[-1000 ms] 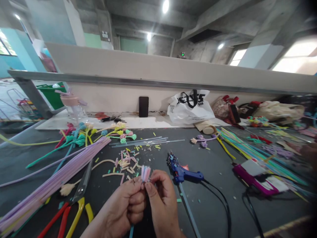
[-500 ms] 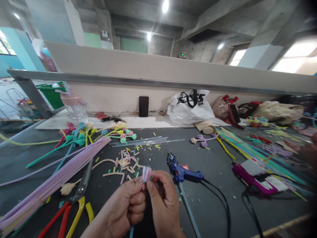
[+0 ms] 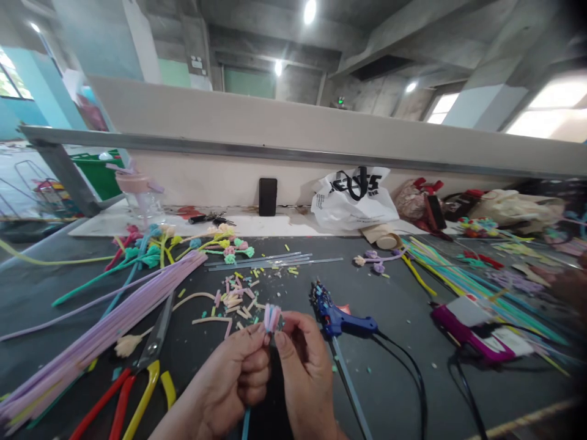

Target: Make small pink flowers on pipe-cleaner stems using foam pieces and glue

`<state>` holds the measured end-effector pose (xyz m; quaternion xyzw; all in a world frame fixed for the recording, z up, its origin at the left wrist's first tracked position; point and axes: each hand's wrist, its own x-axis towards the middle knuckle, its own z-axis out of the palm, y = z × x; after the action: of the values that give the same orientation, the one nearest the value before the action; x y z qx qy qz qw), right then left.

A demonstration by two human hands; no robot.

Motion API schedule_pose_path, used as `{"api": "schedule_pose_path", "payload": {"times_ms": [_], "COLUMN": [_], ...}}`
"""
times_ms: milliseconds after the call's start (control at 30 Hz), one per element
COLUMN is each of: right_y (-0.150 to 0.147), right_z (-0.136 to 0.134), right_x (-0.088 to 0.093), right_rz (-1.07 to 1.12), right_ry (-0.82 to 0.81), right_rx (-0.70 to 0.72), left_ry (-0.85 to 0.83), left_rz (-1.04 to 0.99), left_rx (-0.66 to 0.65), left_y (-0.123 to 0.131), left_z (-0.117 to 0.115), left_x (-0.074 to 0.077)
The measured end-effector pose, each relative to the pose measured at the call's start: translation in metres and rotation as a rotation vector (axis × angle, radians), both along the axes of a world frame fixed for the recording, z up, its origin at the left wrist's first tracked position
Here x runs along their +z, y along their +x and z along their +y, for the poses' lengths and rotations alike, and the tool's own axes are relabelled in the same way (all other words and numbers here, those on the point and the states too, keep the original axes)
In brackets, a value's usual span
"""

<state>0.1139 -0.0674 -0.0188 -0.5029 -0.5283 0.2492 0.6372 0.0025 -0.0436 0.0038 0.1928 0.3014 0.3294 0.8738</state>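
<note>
Between my two hands, near the front middle of the table, is a small pipe-cleaner flower head [image 3: 272,318] made of pink, lilac and blue loops. My left hand [image 3: 241,366] pinches its base between thumb and forefinger, the other fingers curled in. A blue pipe-cleaner stem [image 3: 246,423] comes out below that hand. On the other side, my right hand [image 3: 305,363] has its thumb and bent fingers closed at the flower head. A blue glue gun [image 3: 346,322] lies just right of my right hand, a glue stick [image 3: 351,385] running from it.
Scissors [image 3: 149,360] with red handles and yellow-handled pliers [image 3: 144,397] lie at left, beside purple pipe cleaners [image 3: 123,324]. Cut pieces [image 3: 238,296] litter the middle. Behind stand a phone [image 3: 268,197] and a white bag [image 3: 351,198]. A purple-and-white device [image 3: 477,333] lies right.
The pink loops show a little more openly as my right fingers shift slightly away from them. The view has moved slightly; the things on the table lie as before.
</note>
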Motion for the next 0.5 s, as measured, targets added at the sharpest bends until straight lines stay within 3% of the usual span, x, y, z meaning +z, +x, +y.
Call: {"api": "schedule_pose_path", "payload": {"times_ms": [133, 500], "right_y": [-0.0021, -0.0033], "right_z": [0.0008, 0.004], "right_x": [-0.0043, -0.0085], "right_rz": [0.093, 0.026], "right_ry": [-0.052, -0.093], "right_rx": [-0.031, -0.045], "left_ry": [0.016, 0.06], "left_rz": [0.026, 0.062], "left_rx": [0.041, 0.025], "left_y": [0.0011, 0.0021], "left_z": [0.002, -0.0017], "left_x": [0.0002, -0.001]}}
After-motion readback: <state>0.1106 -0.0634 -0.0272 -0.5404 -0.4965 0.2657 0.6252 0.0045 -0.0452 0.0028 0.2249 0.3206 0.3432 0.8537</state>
